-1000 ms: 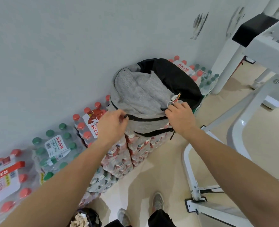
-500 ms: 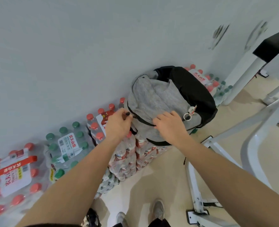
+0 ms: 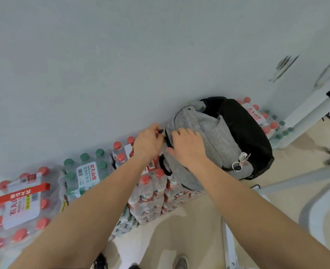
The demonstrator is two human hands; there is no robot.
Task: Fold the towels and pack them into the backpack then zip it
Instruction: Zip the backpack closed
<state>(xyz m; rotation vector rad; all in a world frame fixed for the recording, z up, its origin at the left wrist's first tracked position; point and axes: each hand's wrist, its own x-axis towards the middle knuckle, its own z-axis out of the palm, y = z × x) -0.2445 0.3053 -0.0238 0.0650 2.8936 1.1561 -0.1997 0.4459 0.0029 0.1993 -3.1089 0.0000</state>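
Backpack (image 3: 208, 133) sits on stacked bottle packs (image 3: 152, 193) against wall. Left hand (image 3: 147, 145) pinches black zipper pull (image 3: 160, 131); right hand (image 3: 187, 148) lies spread flat on the grey fabric.

Right hand (image 3: 187, 146) covers part of the backpack (image 3: 204, 131) front; zipper line under its palm not visible. Left hand (image 3: 147, 143) pinches a small black piece (image 3: 160, 130), too small to identify. Backpack contents hidden, opening dark. Tag and ring (image 3: 237, 166) right of right hand blurred. Water bottle packs (image 3: 24, 202) left of left hand cut by frame edge. Shoe (image 3: 180, 264) cropped at bottom.
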